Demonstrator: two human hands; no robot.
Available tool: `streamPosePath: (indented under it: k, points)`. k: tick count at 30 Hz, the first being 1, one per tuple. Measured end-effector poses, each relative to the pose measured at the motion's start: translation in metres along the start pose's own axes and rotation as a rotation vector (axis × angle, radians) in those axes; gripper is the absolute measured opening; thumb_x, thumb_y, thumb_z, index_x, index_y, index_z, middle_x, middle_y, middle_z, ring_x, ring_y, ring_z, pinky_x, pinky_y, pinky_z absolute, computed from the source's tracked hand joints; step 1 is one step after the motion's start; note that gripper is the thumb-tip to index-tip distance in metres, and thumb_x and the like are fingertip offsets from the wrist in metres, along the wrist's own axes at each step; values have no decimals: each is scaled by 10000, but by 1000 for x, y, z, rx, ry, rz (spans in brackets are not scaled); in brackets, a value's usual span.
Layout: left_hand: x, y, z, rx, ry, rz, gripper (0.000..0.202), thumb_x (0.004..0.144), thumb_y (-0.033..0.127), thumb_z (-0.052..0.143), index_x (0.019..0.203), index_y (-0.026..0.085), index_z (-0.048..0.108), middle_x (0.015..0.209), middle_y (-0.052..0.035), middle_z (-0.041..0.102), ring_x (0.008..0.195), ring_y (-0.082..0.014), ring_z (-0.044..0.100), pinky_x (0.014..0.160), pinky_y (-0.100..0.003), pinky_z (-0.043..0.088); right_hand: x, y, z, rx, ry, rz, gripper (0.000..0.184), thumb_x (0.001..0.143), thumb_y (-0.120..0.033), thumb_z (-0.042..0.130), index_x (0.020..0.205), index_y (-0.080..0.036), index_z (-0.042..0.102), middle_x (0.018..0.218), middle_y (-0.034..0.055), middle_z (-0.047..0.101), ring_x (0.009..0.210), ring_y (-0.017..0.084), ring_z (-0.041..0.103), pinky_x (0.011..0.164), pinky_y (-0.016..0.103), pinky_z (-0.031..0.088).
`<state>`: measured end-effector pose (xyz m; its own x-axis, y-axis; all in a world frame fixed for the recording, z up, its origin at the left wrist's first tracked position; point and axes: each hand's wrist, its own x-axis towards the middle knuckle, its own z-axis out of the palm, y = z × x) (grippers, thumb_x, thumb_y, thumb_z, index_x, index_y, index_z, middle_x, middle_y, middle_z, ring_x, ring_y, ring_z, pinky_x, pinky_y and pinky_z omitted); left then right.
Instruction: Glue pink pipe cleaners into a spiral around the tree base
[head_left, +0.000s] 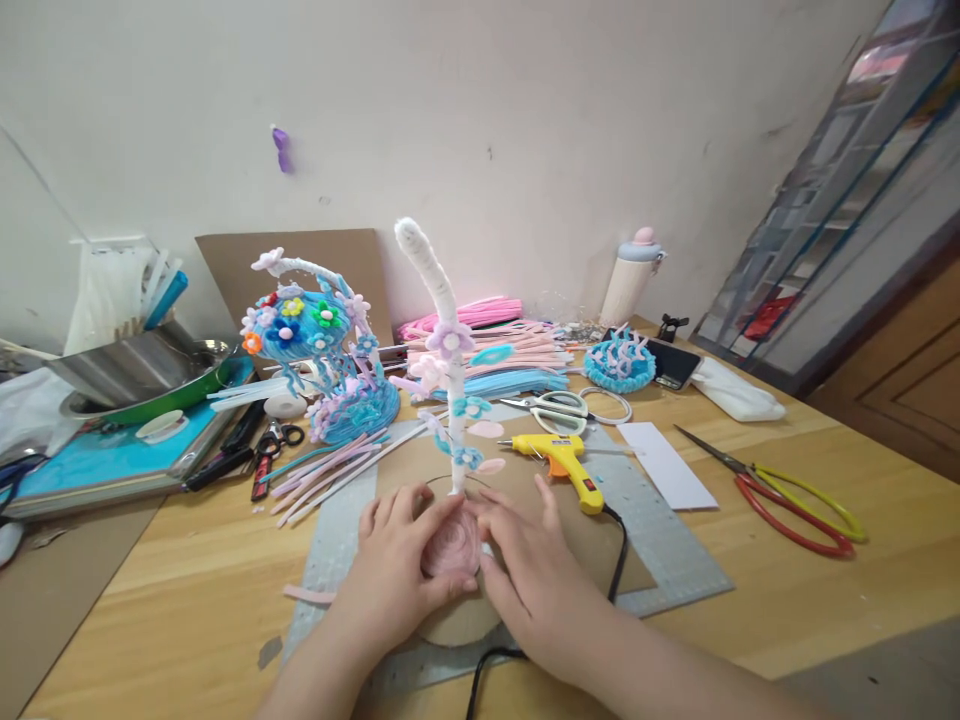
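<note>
A flat spiral coil of pink pipe cleaner [452, 543] lies on a round cardboard disc [459, 627] in front of me. My left hand [395, 558] curves around the coil's left side, its thumb along the near edge and index finger along the far edge. On the coil's right edge press the thumb and fingers of my right hand [534, 575], while one finger sticks up. Just behind the coil rises a white wrapped stem [457, 395], bent left at the top, bearing a lilac flower [450, 340], blue flowers and leaf-shaped loops.
A yellow glue gun [559, 458] lies right of the stem, its black cord looping nearby. Scissors [780, 495] with red and yellow handles lie farther right. Bundled pipe cleaners [487, 350] and a finished blue flower ornament [300, 330] stand behind. Metal bowls [127, 365] are at left.
</note>
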<state>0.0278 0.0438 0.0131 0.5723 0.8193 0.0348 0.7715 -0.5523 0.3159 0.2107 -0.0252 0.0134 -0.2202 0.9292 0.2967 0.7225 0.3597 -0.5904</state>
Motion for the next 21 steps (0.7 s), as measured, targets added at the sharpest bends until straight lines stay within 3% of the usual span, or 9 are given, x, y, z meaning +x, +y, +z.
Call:
streamPosePath:
  k: [9, 15, 21]
  points:
    - [1, 0, 1, -22, 10, 3, 725, 652, 589, 711, 1317, 418, 477, 1282, -62, 470, 1221, -327, 385, 1013, -513, 268, 3, 13, 9, 141, -28, 87, 158, 844, -109, 409, 918, -248, 407, 1267, 52, 589, 1294, 179, 414, 1097, 601, 78]
    - [0, 2, -1, -34, 8, 3, 742, 632, 572, 733, 1311, 396, 492, 1272, -65, 482, 1203, -325, 397, 1012, -514, 267, -1, 17, 14, 142, 26, 96, 389, 829, -87, 401, 1173, -266, 368, 1259, 57, 561, 1314, 194, 384, 1093, 623, 62]
    - [-2, 1, -1, -37, 49, 25, 711, 639, 576, 724, 1292, 401, 504, 1285, -51, 481, 1202, -324, 396, 999, -500, 279, 0, 19, 18, 114, 27, 74, 242, 819, -87, 398, 990, -256, 370, 1281, 47, 560, 1333, 203, 358, 1087, 634, 89]
